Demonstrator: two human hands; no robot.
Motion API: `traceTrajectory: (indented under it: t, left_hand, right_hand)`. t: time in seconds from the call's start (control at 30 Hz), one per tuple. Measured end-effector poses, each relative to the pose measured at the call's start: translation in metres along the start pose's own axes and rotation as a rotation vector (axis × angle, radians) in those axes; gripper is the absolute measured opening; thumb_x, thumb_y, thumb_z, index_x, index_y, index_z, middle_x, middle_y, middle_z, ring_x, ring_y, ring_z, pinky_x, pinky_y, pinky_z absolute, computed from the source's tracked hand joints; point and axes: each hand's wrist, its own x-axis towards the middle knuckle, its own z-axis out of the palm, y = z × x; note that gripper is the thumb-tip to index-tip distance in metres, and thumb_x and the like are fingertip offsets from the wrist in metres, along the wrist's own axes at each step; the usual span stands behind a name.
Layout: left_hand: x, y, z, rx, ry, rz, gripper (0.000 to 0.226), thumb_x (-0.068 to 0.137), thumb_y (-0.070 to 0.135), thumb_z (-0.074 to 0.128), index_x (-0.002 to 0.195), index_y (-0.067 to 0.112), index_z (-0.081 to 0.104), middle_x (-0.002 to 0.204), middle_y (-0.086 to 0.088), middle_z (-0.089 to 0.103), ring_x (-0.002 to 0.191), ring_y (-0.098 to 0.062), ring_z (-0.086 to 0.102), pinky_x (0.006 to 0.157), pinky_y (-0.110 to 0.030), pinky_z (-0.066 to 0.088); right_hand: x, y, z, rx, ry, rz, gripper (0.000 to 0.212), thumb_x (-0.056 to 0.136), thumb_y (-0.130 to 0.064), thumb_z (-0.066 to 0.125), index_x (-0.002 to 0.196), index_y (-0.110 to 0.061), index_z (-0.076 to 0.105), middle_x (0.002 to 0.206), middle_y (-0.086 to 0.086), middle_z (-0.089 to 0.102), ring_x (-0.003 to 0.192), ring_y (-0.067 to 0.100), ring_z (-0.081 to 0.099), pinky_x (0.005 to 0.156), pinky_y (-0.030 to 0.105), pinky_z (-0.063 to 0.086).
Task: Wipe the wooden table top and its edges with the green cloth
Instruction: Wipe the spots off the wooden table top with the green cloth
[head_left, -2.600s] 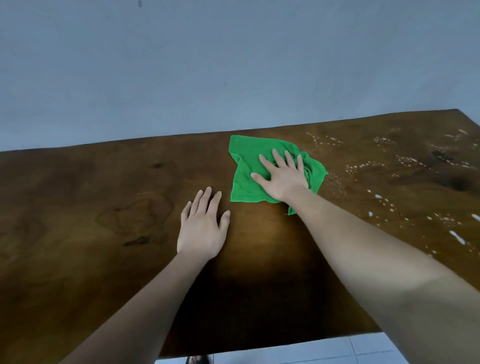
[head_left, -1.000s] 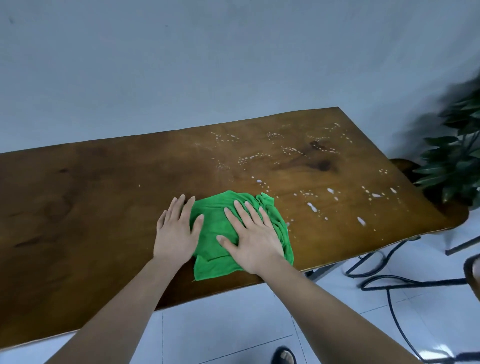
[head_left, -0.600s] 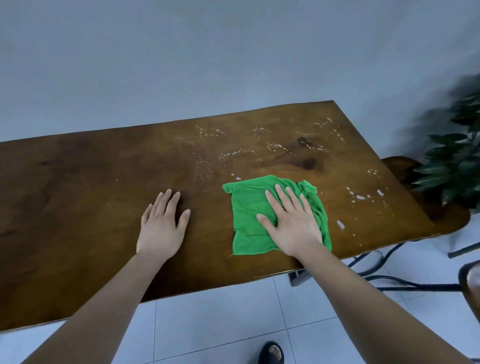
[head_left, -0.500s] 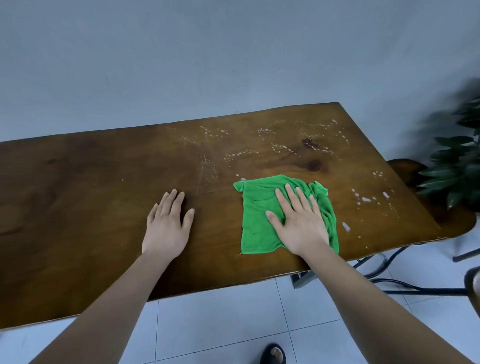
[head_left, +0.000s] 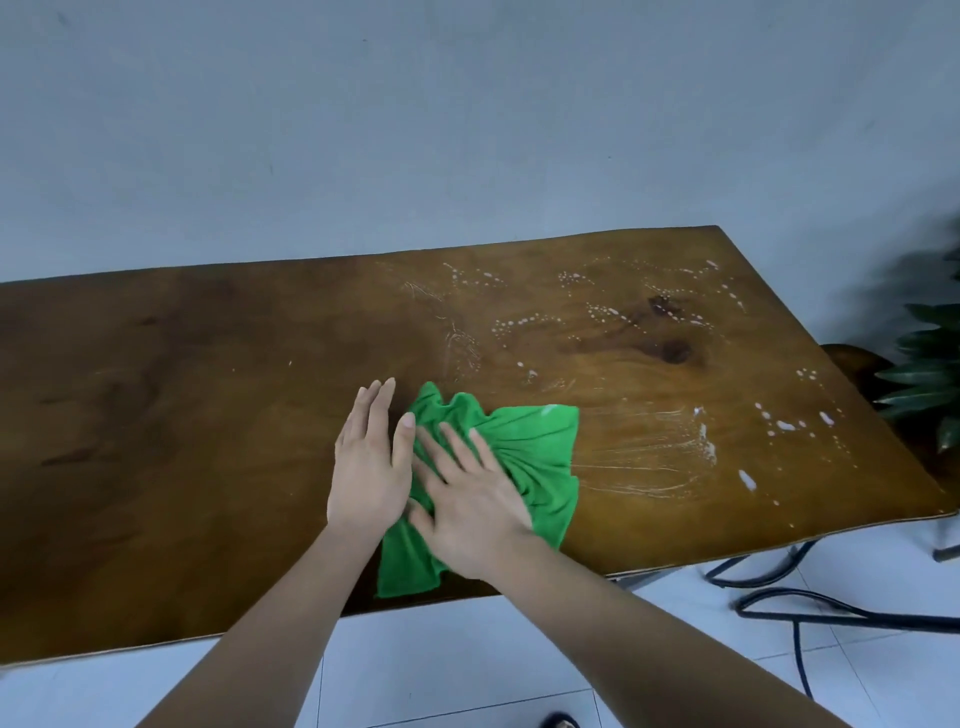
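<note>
The green cloth (head_left: 535, 457) lies bunched on the wooden table top (head_left: 182, 415), near the front edge and right of centre. My right hand (head_left: 467, 504) presses flat on the cloth with fingers spread. My left hand (head_left: 371, 457) rests flat on the wood just left of the cloth, its thumb touching the cloth's edge. White droplets (head_left: 784, 426) and wet smear streaks (head_left: 644, 457) cover the table's right part.
A grey wall runs behind the table. A potted plant (head_left: 930, 374) stands past the table's right end. Black cables (head_left: 810, 608) lie on the white tiled floor below the front right corner.
My right hand has dragged the cloth left toward my left hand, bunching it and leaving wet streaks to its right. My left hand stays flat on the wood.
</note>
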Motion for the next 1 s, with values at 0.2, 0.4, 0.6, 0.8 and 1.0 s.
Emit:
traceTrajectory:
  t: [0.2,0.4,0.6,0.8,1.0]
  left_hand:
    - [0.004,-0.009,-0.001,-0.121,0.059,-0.139,0.062,0.115,0.057,0.026,0.170,0.029,0.035,0.180,0.004,0.029,0.169,-0.013,0.013,0.131,-0.055,0.034]
    - [0.009,-0.008,-0.002,0.040,0.012,-0.057,0.065,0.114,0.059,0.030,0.172,0.028,0.029,0.182,0.003,0.021,0.171,-0.019,0.008,0.136,-0.052,0.020]
    - [0.024,-0.023,-0.003,0.372,-0.104,-0.023,0.077,0.110,0.075,0.016,0.175,0.034,0.022,0.185,0.004,0.012,0.171,-0.018,-0.003,0.136,-0.047,0.005]
    - [0.032,-0.030,-0.003,0.504,-0.167,-0.059,0.086,0.103,0.083,0.004,0.176,0.038,0.011,0.185,0.005,0.002,0.170,-0.018,-0.010,0.137,-0.047,0.000]
    - [0.030,-0.026,-0.003,0.543,-0.175,-0.058,0.084,0.103,0.082,-0.003,0.176,0.040,0.001,0.185,0.006,-0.005,0.170,-0.017,-0.013,0.138,-0.047,-0.001]
  right_hand:
    - [0.061,0.007,-0.011,-0.037,-0.077,-0.175,0.070,0.115,-0.055,0.014,0.179,-0.027,0.005,0.187,-0.002,0.000,0.172,0.021,-0.012,0.137,0.052,-0.009]
    - [0.088,0.057,-0.030,-0.005,-0.039,-0.083,0.072,0.111,-0.071,0.004,0.177,-0.041,0.006,0.185,-0.009,-0.007,0.171,0.018,-0.013,0.138,0.052,-0.007]
    - [0.070,0.147,-0.044,-0.016,-0.001,0.112,0.075,0.106,-0.079,-0.005,0.174,-0.047,-0.007,0.182,-0.010,-0.018,0.170,0.019,-0.017,0.138,0.054,-0.005]
    - [0.028,0.246,-0.060,-0.029,0.040,0.333,0.080,0.102,-0.084,-0.009,0.174,-0.047,-0.007,0.181,-0.008,-0.018,0.170,0.020,-0.014,0.139,0.054,-0.002]
    - [0.010,0.303,-0.065,0.001,0.039,0.571,0.083,0.102,-0.084,-0.006,0.175,-0.044,-0.009,0.185,-0.007,-0.014,0.172,0.021,-0.010,0.139,0.052,-0.004]
